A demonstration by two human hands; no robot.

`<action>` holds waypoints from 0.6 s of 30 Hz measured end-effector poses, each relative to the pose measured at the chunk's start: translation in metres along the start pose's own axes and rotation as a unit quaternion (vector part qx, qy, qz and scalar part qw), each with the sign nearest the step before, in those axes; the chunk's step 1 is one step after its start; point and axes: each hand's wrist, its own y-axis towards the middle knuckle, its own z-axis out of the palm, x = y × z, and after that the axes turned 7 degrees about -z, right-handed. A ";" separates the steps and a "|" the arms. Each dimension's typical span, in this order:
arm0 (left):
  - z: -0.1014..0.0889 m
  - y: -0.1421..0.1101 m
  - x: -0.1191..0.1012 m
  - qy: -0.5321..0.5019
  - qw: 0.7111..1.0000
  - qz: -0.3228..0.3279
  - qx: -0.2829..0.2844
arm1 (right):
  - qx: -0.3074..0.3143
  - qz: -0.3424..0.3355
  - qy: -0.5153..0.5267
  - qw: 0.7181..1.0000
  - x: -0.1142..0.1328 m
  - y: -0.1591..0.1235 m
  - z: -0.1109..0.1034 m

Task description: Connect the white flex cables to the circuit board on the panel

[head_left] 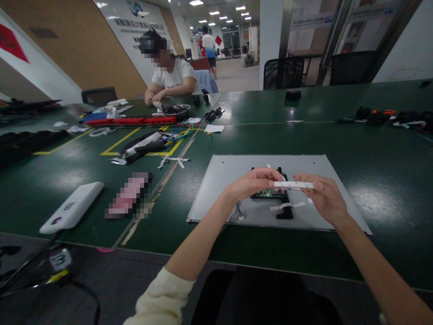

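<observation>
Between my two hands a narrow white strip [293, 185] is stretched level, its kind not clear; it looks like a piece of tape. My left hand [252, 183] pinches its left end, and my right hand [326, 198] grips the right end. Below them lies a flat light grey panel [216, 189]. On the panel sits a black bracket [287, 211] with a green circuit board [265, 193], partly hidden by my left hand and the strip. Another white strip [279, 207] crosses the bracket's lower part. Thin wires [238, 211] lie on the panel near my left forearm.
Left of the panel are a phone with a pink screen [130, 194] and a white power bank [72, 206]. Farther back lie a black pouch [145, 144], white strips [174, 160], red bars [135, 121] and cables [214, 114]. A person [174, 74] sits across the green table [270, 135].
</observation>
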 end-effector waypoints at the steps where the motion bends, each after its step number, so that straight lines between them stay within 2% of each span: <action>1: 0.000 0.000 0.000 0.002 1.000 0.002 -0.007 | 0.002 -0.006 -0.008 1.000 -0.001 0.000 -0.001; 5: -0.004 0.003 0.001 -0.002 0.998 0.040 -0.056 | 0.002 -0.061 -0.069 0.996 -0.002 -0.001 -0.005; 8: -0.012 0.006 0.005 0.007 0.991 0.063 -0.118 | 0.015 -0.102 -0.170 0.980 0.002 0.000 -0.008; 11: -0.017 0.007 0.007 0.027 0.983 0.083 -0.162 | 0.033 -0.130 -0.280 0.950 0.006 0.000 -0.008; 18: -0.009 0.004 0.000 0.085 0.974 0.096 -0.185 | 0.034 -0.207 -0.431 0.878 0.001 0.000 -0.007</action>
